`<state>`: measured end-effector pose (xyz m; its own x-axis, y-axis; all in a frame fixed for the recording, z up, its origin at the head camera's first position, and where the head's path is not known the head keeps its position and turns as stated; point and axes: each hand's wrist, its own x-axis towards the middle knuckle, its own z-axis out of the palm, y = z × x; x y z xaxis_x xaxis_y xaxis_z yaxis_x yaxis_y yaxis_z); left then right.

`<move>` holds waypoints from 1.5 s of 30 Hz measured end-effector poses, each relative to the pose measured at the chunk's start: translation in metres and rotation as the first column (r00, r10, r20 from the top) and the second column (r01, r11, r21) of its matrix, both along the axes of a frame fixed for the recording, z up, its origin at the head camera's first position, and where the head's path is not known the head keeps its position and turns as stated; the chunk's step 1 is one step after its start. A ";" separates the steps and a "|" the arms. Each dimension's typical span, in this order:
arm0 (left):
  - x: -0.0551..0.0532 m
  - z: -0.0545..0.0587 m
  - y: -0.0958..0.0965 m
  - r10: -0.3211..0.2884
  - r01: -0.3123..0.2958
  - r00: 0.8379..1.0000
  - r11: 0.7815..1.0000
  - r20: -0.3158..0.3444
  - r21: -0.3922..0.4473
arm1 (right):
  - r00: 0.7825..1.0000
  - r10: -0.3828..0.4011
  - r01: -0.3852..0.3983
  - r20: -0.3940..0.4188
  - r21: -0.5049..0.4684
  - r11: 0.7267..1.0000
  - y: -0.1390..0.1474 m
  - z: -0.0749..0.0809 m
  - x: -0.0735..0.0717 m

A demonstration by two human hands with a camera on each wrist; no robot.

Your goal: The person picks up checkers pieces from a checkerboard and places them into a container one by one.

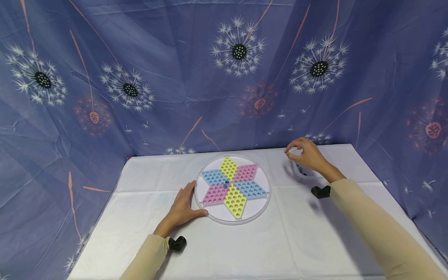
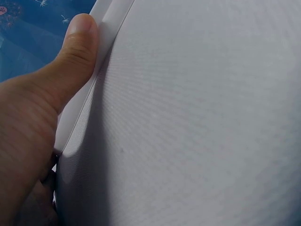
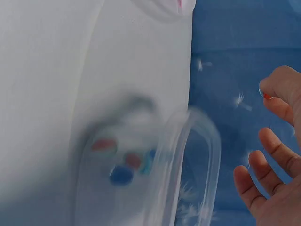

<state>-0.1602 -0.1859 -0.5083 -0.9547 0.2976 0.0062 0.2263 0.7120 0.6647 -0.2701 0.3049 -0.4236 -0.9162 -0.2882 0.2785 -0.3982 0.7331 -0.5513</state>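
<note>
White board (image 1: 254, 207) touches the left hand (image 1: 181, 209), fingers (image 1: 190, 187) spread, while the raised right hand (image 1: 309, 156) pinches a marble (image 3: 267, 96).

Tabletop setup, rm type unclear, dandelion-print curtain (image 1: 189, 77) bkgd, white-clothed tbl (image 1: 273, 249)

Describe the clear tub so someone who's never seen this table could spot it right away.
On the white-covered table, look right of the round star-patterned board. Near the table's far edge, partly hidden by the right hand in the head view, sits the tub. Unlike the board, it has see-through walls with loose coloured marbles inside.
</note>
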 end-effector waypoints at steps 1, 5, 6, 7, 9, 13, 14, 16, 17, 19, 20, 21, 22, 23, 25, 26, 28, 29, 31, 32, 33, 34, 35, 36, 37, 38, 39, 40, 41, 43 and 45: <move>0.000 0.000 0.000 0.001 -0.001 1.000 1.000 0.001 -0.001 | 1.000 -0.010 0.010 -0.001 0.003 1.000 0.004 -0.001 0.000; 0.000 -0.001 0.000 0.005 -0.005 1.000 1.000 0.009 -0.001 | 0.999 -0.039 0.039 -0.008 0.008 0.999 0.019 -0.004 0.003; 0.000 -0.001 0.000 0.005 -0.005 1.000 1.000 0.009 -0.002 | 0.999 -0.046 0.047 -0.010 0.007 0.999 0.023 -0.004 0.004; 0.000 -0.001 0.000 0.005 -0.005 1.000 1.000 0.008 -0.002 | 0.999 -0.052 0.052 -0.012 0.004 0.999 0.025 -0.004 0.006; 0.000 -0.001 0.000 0.003 -0.003 1.000 1.000 0.009 -0.002 | 0.998 -0.060 0.060 -0.014 0.001 0.998 0.030 -0.004 0.008; -0.001 -0.001 0.000 0.001 -0.001 1.000 1.000 0.007 0.000 | 0.997 -0.071 0.071 -0.015 -0.005 0.997 0.040 -0.006 0.012; -0.001 -0.001 0.000 0.000 0.000 1.000 1.000 0.006 0.002 | 0.997 -0.074 0.074 -0.018 -0.003 0.997 0.042 -0.007 0.012; -0.001 -0.001 0.000 -0.001 0.001 1.000 1.000 0.002 0.004 | 0.997 -0.073 0.072 -0.027 -0.005 0.997 0.045 -0.009 0.011; -0.001 -0.001 0.000 -0.002 0.002 1.000 1.000 0.000 0.005 | 0.997 -0.073 0.073 -0.028 -0.004 0.997 0.046 -0.010 0.011; -0.002 -0.001 0.000 -0.002 0.002 1.000 1.000 -0.001 0.004 | 0.997 -0.078 0.078 -0.022 -0.002 0.997 0.048 -0.012 0.010; -0.002 -0.001 0.000 -0.002 0.002 1.000 1.000 -0.001 0.003 | 0.997 -0.082 0.082 -0.013 -0.001 0.997 0.049 -0.013 0.010; -0.002 -0.001 0.000 -0.002 0.002 1.000 1.000 0.000 0.000 | 0.996 -0.086 0.086 -0.005 0.002 0.996 0.049 -0.013 0.010; -0.002 -0.001 0.000 -0.002 0.002 1.000 1.000 -0.001 -0.002 | 0.996 -0.092 0.092 0.005 0.007 0.996 0.050 -0.014 0.010; -0.002 -0.002 0.000 -0.002 0.002 1.000 1.000 -0.001 -0.004 | 0.995 -0.099 0.098 0.018 0.011 0.995 0.050 -0.014 0.011; -0.002 -0.002 0.000 -0.003 0.003 1.000 1.000 -0.002 -0.007 | 0.993 -0.109 0.108 0.037 0.022 0.994 0.050 -0.016 0.010; -0.002 -0.002 0.000 -0.004 0.004 1.000 1.000 -0.004 -0.008 | 0.993 -0.111 0.110 0.043 0.029 0.994 0.050 -0.016 0.010; -0.002 -0.003 0.000 -0.005 0.005 1.000 1.000 -0.011 -0.011 | 0.992 -0.113 0.111 0.053 0.037 0.993 0.051 -0.018 0.009; -0.002 -0.003 0.000 -0.006 0.006 1.000 1.000 -0.012 -0.012 | 0.992 -0.110 0.108 0.057 0.042 0.993 0.051 -0.019 0.008; -0.002 -0.003 0.000 -0.006 0.006 1.000 1.000 -0.014 -0.013 | 0.993 -0.103 0.100 0.061 0.050 0.994 0.050 -0.021 0.007; -0.002 -0.003 0.000 -0.005 0.005 1.000 1.000 -0.012 -0.011 | 0.993 -0.098 0.095 0.060 0.055 0.994 0.050 -0.022 0.006; -0.002 -0.002 0.000 -0.005 0.005 1.000 1.000 -0.009 -0.010 | 0.994 -0.093 0.090 0.061 0.058 0.994 0.050 -0.023 0.005; -0.002 -0.002 0.000 -0.004 0.003 1.000 1.000 -0.004 -0.009 | 0.994 -0.088 0.084 0.064 0.062 0.995 0.050 -0.024 0.005; -0.002 -0.001 0.000 -0.002 0.002 1.000 1.000 0.002 -0.006 | 0.994 -0.082 0.078 0.066 0.067 0.995 0.050 -0.024 0.004; -0.002 -0.001 0.001 0.000 0.000 1.000 1.000 0.005 -0.004 | 0.994 -0.077 0.072 0.071 0.070 0.995 0.050 -0.025 0.004; -0.001 -0.001 0.001 0.001 -0.001 1.000 1.000 0.010 -0.003 | 0.995 -0.072 0.067 0.075 0.073 0.995 0.050 -0.025 0.004; -0.001 0.000 0.001 0.002 -0.002 1.000 1.000 0.014 -0.001 | 0.995 -0.068 0.062 0.079 0.075 0.995 0.050 -0.026 0.004; -0.001 0.000 0.001 0.004 -0.004 1.000 1.000 0.015 -0.002 | 0.995 -0.061 0.055 0.084 0.075 0.996 0.050 -0.026 0.004; -0.001 0.000 0.001 0.004 -0.004 1.000 1.000 0.015 -0.002 | 0.994 -0.059 0.052 0.088 0.076 0.996 0.050 -0.027 0.003; -0.001 0.000 0.001 0.005 -0.005 1.000 1.000 0.015 -0.004 | 0.994 -0.056 0.049 0.091 0.078 0.996 0.050 -0.028 0.003; -0.001 0.000 0.001 0.006 -0.006 1.000 1.000 0.012 -0.007 | 0.994 -0.055 0.047 0.097 0.081 0.996 0.051 -0.029 0.003; -0.001 0.000 0.001 0.007 -0.007 1.000 1.000 0.009 -0.007 | 0.993 -0.055 0.046 0.103 0.084 0.995 0.051 -0.030 0.002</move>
